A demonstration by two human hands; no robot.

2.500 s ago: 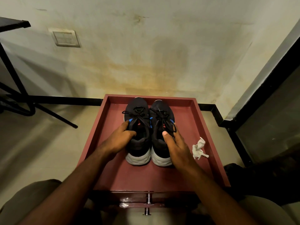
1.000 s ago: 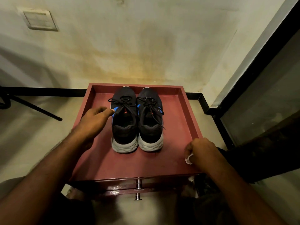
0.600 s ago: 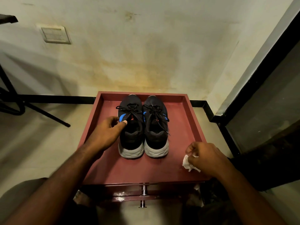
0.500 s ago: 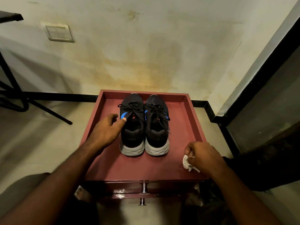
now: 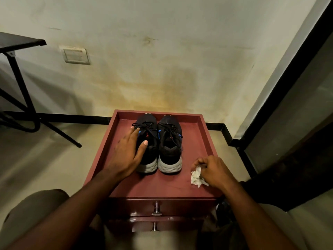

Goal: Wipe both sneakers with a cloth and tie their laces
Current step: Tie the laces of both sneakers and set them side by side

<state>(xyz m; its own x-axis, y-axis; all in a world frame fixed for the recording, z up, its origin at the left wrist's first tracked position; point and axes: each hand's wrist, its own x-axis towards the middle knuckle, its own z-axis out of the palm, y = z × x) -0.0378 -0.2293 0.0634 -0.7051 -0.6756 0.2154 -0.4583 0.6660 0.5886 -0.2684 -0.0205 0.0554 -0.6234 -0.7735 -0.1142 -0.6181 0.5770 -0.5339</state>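
Right hand [image 5: 214, 171] now pinching the crumpled cloth [image 5: 197, 177] off the near right of the worktop [image 5: 194, 141], picked up a moment ago. Left hand [image 5: 128, 152] moved in, fingers spread on the left sneaker [image 5: 150, 139], right sneaker [image 5: 170, 141] touching alongside. Looks set for wiping; laces loose.

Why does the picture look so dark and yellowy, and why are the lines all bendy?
Head view: dim, warm light leaves the sneakers nearly black; the wide-angle lens bends the wall and dark frame at the edges; the left hand and cloth look sharp, while the knees below look soft.
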